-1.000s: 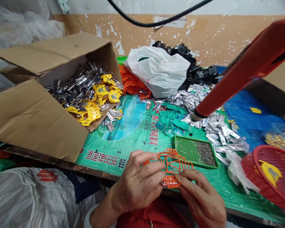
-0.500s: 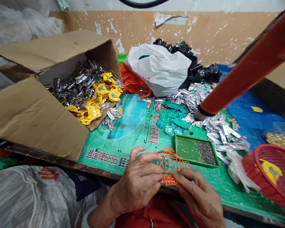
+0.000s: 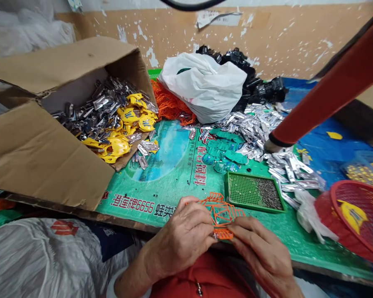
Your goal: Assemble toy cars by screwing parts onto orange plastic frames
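Observation:
An orange openwork plastic frame (image 3: 221,215) with thin bars is held between my two hands at the table's near edge. My left hand (image 3: 186,236) is closed on its left side, fingers curled over the bars. On the opposite side my right hand (image 3: 262,248) pinches its lower right edge, thumb and fingers together. A small shiny bit shows by the left fingertips, too small to name. Just beyond the frame sits a green tray (image 3: 254,191), with many small dark metal pieces heaped toward its right end.
A cardboard box (image 3: 49,153) on its side spills silvery and yellow parts at left. Behind are a white plastic bag (image 3: 203,87), orange netting (image 3: 169,101), silver parts (image 3: 251,128) and green parts (image 3: 225,151). A slanted red pole (image 3: 326,91) and a red basket (image 3: 345,219) stand at right.
My left fingers, raised and partly spread before, have curled down onto the orange frame. My right hand keeps its pinch. The view has shifted slightly.

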`<state>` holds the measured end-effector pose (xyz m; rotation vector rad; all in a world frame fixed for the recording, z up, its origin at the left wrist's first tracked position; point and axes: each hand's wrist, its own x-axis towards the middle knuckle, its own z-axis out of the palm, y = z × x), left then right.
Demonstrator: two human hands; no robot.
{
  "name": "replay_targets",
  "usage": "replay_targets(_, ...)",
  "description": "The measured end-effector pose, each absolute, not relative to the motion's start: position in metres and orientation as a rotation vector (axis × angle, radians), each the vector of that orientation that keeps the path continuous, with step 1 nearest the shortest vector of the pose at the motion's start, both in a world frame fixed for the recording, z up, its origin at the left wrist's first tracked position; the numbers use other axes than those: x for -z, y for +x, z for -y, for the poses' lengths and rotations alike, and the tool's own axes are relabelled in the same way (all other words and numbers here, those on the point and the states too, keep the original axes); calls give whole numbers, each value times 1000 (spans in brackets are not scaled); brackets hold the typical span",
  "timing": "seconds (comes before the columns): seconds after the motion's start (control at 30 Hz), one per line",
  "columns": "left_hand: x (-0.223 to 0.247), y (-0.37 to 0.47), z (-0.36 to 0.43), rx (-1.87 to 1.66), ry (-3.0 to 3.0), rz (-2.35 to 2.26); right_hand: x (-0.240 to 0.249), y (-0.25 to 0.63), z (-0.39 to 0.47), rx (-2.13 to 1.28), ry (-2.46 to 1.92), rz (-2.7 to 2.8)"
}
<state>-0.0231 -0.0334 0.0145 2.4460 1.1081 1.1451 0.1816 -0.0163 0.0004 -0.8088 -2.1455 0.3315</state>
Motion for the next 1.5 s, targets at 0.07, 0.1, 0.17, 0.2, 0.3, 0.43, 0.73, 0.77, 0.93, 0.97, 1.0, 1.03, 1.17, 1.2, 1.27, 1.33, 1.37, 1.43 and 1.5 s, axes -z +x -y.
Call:
replay_targets(0.07, -16, -23, 34, -1123, 2477, -1119, 0, 183, 18, -342, -811, 2136)
replay_targets(0.1, -17, -23, 34, -1120, 2494, -1117, 0, 184, 18, -349, -808, 2130)
replay_targets(0.17, -18, -22, 35, -1131, 2517, -1104, 0, 185, 20, -355, -802, 2120)
replay_targets(0.2, -19, -22, 36, -1138, 2522, -1097, 0, 185, 20, -352, -797, 2117)
replay_targets(0.3, -18, -22, 38, -1160, 2504, -1094, 0, 184, 20, -355, -779, 2122)
replay_targets(0.43, -19, -24, 37, -1169, 2385, -1106, -1, 182, 21, -426, -758, 2155)
replay_targets(0.73, -27, -33, 35, -794, 2212, -1168, -7, 173, 22, -513, -845, 2291)
replay_targets(0.77, -26, -33, 36, -780, 2194, -1155, -8, 173, 21, -510, -848, 2310)
replay_targets(0.93, -31, -29, 33, -519, 2100, -1053, -15, 174, 13, -627, -872, 2415)
replay_targets(0.97, -33, -28, 31, -452, 2049, -1058, -16, 175, 11, -694, -870, 2425)
replay_targets(1.0, -35, -26, 30, -408, 1994, -1072, -16, 175, 8, -762, -868, 2431)
replay_targets(1.03, -36, -25, 28, -385, 1941, -1085, -17, 174, 4, -820, -868, 2440)
replay_targets(1.17, -31, -22, 20, -377, 1786, -1131, -15, 168, -7, -937, -880, 2446)
replay_targets(1.2, -28, -21, 18, -398, 1747, -1133, -16, 166, -9, -964, -883, 2426)
replay_targets(1.27, -23, -22, 15, -450, 1646, -1128, -20, 167, -12, -1027, -892, 2354)
replay_targets(1.33, -20, -22, 13, -500, 1530, -1136, -29, 175, -17, -1001, -918, 2212)
replay_targets(1.37, -19, -22, 12, -518, 1480, -1148, -37, 181, -23, -924, -943, 2099)
replay_targets(1.43, -17, -23, 9, -540, 1400, -1181, -54, 199, -41, -592, -1064, 1781)
replay_targets(1.5, -17, -22, 8, -549, 1332, -1205, -72, 215, -70, -341, -1175, 1490)
